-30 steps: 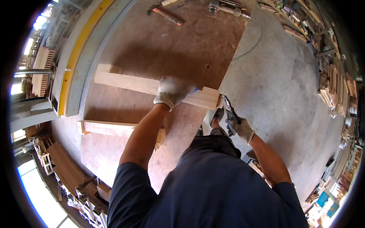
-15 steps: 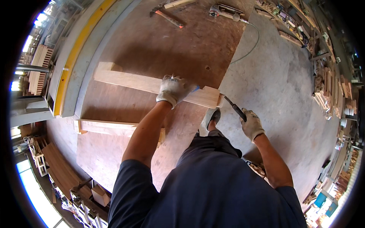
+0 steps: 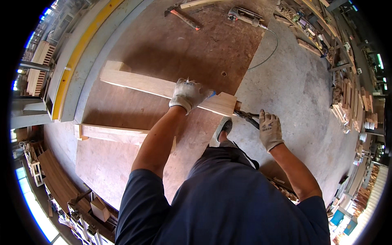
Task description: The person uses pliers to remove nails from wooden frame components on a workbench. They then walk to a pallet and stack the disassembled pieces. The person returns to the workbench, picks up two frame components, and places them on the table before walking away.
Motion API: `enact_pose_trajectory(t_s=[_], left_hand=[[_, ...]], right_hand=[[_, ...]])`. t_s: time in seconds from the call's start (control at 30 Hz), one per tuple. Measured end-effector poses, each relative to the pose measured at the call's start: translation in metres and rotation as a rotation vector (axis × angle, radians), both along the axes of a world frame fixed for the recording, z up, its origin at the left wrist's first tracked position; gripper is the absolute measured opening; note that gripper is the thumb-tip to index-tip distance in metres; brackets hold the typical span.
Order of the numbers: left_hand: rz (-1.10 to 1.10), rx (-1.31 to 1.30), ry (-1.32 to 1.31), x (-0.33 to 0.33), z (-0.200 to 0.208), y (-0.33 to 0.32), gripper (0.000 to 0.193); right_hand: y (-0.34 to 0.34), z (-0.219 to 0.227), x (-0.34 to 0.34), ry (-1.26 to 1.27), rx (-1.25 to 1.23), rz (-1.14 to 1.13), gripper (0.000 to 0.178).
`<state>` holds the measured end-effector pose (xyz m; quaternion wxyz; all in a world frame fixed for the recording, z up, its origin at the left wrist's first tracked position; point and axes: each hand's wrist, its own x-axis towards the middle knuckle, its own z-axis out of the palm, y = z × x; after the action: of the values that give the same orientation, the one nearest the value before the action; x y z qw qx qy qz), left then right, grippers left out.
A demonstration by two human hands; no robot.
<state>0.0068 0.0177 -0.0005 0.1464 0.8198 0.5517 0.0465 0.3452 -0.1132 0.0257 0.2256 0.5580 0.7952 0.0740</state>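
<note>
My left hand (image 3: 188,94), in a whitish work glove, is closed over the top of a long pale wooden beam (image 3: 143,83) that lies across the brown board. A small blue patch shows by its fingertips. At the beam's right end a narrower wooden stub (image 3: 238,106) sticks out. My right hand (image 3: 270,130), gloved too, holds dark-handled pliers (image 3: 247,117), their handles spread apart and their jaws at the stub. Whether the jaws grip anything there is too small to tell.
A second wooden piece (image 3: 112,132) lies nearer on the left. Farther off are a hammer (image 3: 185,19) and an air nailer (image 3: 245,17) with a thin hose (image 3: 275,45). A yellow-edged metal frame (image 3: 73,61) runs along the left; stacked wood (image 3: 345,94) stands right.
The pliers' handles have spread, and the fingers of my right hand have straightened somewhat. Its jaws have come lower by the stub. My left hand stays on the beam.
</note>
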Motion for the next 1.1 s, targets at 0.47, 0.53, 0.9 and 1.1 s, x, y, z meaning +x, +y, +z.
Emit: enact_pose_trajectory(t_s=[0.47, 0.53, 0.9, 1.1], left_hand=[[0.022, -0.024, 0.012, 0.003, 0.004, 0.001, 0.056], [0.024, 0.054, -0.048, -0.002, -0.006, -0.001, 0.056], [0.038, -0.054, 0.046, 0.007, 0.006, 0.002, 0.048], [0.046, -0.053, -0.023, 0.011, 0.017, 0.006, 0.04]], right_hand=[[0.027, 0.041, 0.001, 0.261, -0.418, -0.172, 0.036], [0.053, 0.08, -0.029, 0.162, -0.649, -0.233, 0.033], [0.032, 0.038, 0.005, 0.56, -0.666, -0.44, 0.039], [-0.003, -0.022, 0.015, 1.157, -0.878, -0.97, 0.027]])
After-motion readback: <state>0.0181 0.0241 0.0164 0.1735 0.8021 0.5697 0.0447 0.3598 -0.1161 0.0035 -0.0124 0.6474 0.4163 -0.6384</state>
